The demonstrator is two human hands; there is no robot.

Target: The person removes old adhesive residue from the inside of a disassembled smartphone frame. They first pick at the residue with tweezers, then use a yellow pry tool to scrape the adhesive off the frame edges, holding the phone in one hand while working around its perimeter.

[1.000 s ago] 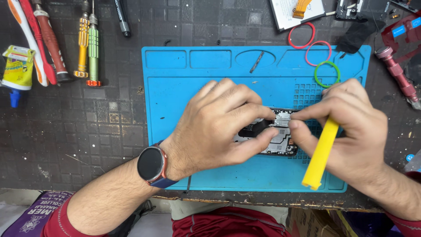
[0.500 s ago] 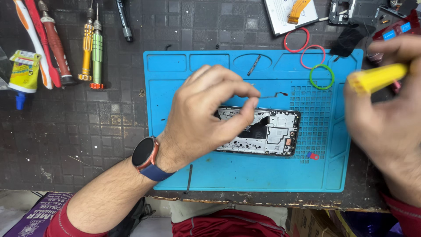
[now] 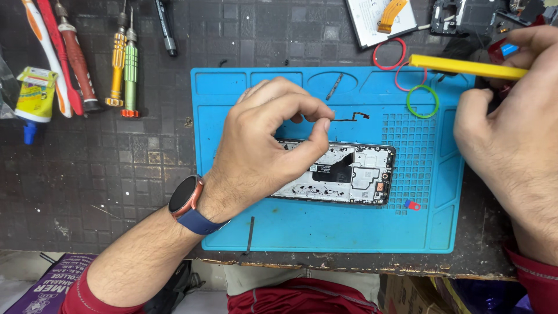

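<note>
An opened phone frame [image 3: 354, 174] with bare inner parts lies on a blue work mat [image 3: 325, 227]. My left hand [image 3: 267, 139], with a watch on its wrist, hovers over the phone's left half. Its thumb and forefinger pinch the end of a thin black flex cable [image 3: 349, 118], which trails right above the mat. My right hand [image 3: 511, 134] is off at the mat's right edge, away from the phone. It holds a yellow pry tool [image 3: 465, 67] pointing left.
Red rings [image 3: 389, 55] and a green ring [image 3: 422, 101] lie at the mat's top right. Screwdrivers [image 3: 125, 61] and a glue tube [image 3: 34, 93] sit at the left. A small red-blue piece [image 3: 412, 204] and a black strip [image 3: 250, 232] rest on the mat. Phone parts lie at the top right.
My right hand has pulled away from the phone to the right, lifting the yellow pry tool. My left hand has risen off the phone, pinching the thin black cable.
</note>
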